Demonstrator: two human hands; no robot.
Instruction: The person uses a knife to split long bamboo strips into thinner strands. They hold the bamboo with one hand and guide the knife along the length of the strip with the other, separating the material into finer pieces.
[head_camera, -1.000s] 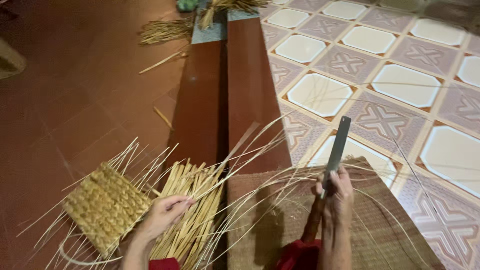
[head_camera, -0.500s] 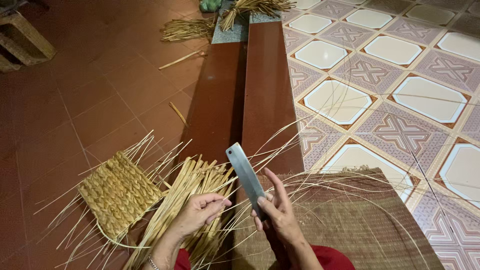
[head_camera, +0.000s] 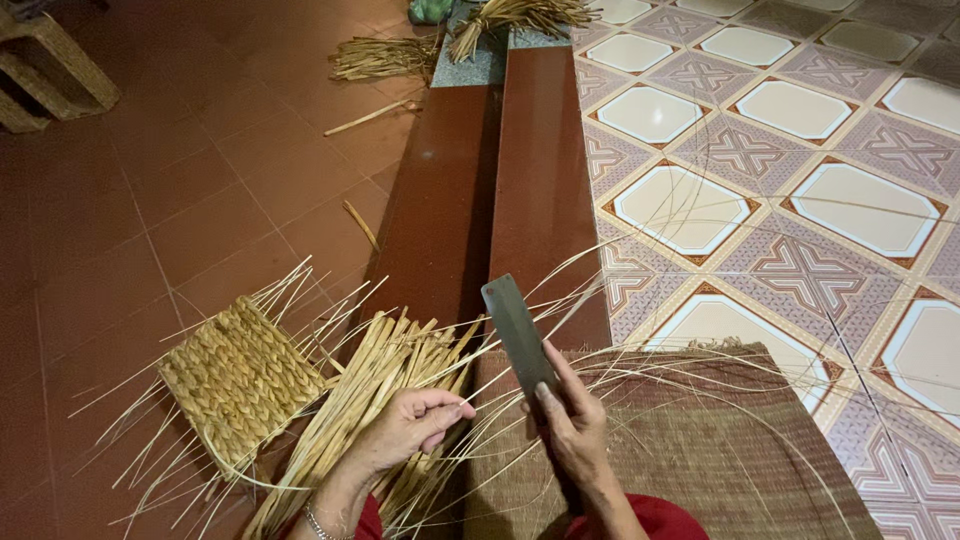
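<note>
We look down on both hands at the edge of a dark red step. Right hand (head_camera: 572, 432) closed around the lower end of a flat grey blade (head_camera: 518, 335); thumb lies along the blade's face, tip of the blade points up and away from us, above the hand. Left hand (head_camera: 405, 428) sits just left of the right, fingers loosely curled, fingertips (head_camera: 455, 410) drawn together toward the thumb; whether they pinch a strand we cannot tell.

Under and beyond the left hand: a bundle (head_camera: 375, 390) of flat straw-coloured reeds, fanned out, unwoven. Further left of that hand, a small woven panel (head_camera: 238, 378) lies on the red floor tiles, loose thin spokes sticking out on all sides. Under the right hand, a brown mat (head_camera: 720, 450), with long thin strands arcing over it.

Judged from how things lie: the panel is a finished square of weave only, its spokes untrimmed and not turned up, and most of the reeds are unused. Work looks early, much left.

Well beyond both hands: more reed bundles (head_camera: 520, 15) at the far end of the step, and a woven stool (head_camera: 55, 65) far up left.
</note>
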